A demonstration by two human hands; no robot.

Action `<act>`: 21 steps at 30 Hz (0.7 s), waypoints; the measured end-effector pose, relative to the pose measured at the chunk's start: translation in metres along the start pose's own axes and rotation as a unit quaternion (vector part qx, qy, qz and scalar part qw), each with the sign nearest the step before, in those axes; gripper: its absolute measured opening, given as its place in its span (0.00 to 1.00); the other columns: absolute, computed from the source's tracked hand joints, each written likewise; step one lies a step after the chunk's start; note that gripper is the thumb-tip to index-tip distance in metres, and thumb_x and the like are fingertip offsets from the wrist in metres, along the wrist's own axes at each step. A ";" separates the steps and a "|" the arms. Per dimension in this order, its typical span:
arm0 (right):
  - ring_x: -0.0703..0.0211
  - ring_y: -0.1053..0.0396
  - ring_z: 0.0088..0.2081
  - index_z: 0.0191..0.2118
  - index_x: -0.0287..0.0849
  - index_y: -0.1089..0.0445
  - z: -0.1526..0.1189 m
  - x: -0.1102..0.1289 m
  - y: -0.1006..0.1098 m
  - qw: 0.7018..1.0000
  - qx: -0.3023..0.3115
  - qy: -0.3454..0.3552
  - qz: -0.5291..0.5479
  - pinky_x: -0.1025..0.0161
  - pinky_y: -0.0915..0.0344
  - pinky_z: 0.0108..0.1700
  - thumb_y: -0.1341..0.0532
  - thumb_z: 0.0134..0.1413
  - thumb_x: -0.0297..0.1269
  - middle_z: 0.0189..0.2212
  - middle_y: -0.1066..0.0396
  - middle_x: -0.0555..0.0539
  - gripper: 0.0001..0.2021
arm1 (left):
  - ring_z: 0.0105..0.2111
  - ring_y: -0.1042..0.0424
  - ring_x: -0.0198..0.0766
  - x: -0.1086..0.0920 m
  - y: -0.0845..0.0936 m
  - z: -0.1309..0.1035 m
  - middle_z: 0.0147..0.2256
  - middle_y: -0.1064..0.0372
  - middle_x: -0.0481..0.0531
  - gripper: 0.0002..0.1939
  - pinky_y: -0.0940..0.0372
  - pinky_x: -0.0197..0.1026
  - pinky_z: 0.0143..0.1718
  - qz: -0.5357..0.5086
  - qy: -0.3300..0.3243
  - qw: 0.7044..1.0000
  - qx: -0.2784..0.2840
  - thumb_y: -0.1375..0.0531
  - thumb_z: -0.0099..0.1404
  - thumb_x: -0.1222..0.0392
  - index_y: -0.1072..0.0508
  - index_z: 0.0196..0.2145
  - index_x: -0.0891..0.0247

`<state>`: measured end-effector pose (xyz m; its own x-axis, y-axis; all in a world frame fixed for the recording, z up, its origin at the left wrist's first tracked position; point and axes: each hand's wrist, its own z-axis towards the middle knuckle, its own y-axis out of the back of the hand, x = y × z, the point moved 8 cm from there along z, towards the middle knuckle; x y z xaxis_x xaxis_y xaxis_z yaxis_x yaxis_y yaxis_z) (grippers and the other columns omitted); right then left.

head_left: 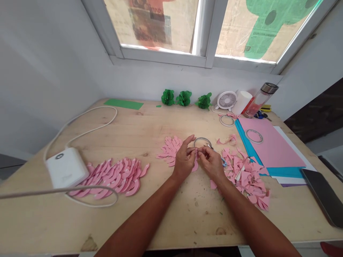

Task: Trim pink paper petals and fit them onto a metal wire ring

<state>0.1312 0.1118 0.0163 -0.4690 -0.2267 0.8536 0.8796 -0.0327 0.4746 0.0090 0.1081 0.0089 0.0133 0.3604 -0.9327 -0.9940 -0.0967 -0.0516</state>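
Near the middle of the table, my left hand (184, 157) and my right hand (210, 160) meet, thumbs and forefingers pinched together on a small pink paper piece (195, 166). Part of that piece hangs below the fingertips; the rest is hidden. Just left of my left hand lies a cluster of pink paper cutouts (169, 150). Behind my right fingers is a roll of tape (202, 140). Scissors (224, 162) lie partly hidden beside my right hand. Pink paper scraps (249, 178) are heaped to its right.
Curved pink strips (120, 176) lie at left by a white power bank (65, 167) and its cable. Green paper balls (183, 98), a small fan (226, 100) and a bottle (261, 100) stand along the back. Coloured sheets (276, 150) and a phone (323, 196) lie at right.
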 end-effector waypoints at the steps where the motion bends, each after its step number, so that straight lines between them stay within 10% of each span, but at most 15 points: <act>1: 0.64 0.37 0.23 0.33 0.41 0.30 0.000 0.000 0.000 1.000 0.000 -0.001 -0.001 0.68 0.42 0.27 0.46 0.50 0.35 0.26 0.29 0.50 0.08 | 0.33 0.28 0.34 0.000 0.000 0.000 0.49 0.34 0.56 0.28 0.31 0.34 0.28 0.000 0.002 1.000 0.002 0.45 0.55 0.68 0.38 0.53 0.53; 21: 0.65 0.38 0.20 0.34 0.39 0.25 -0.004 0.000 0.005 0.999 -0.048 -0.024 0.007 0.68 0.43 0.23 0.44 0.49 0.37 0.23 0.28 0.50 0.11 | 0.41 0.28 0.36 -0.002 -0.009 -0.002 0.53 0.38 0.57 0.28 0.29 0.35 0.35 0.071 -0.031 0.996 0.045 0.50 0.58 0.72 0.45 0.56 0.57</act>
<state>0.1360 0.1077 0.0176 -0.4586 -0.1810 0.8700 0.8882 -0.1232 0.4426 0.0181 0.1063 0.0101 -0.1313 0.4067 -0.9041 -0.9912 -0.0670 0.1138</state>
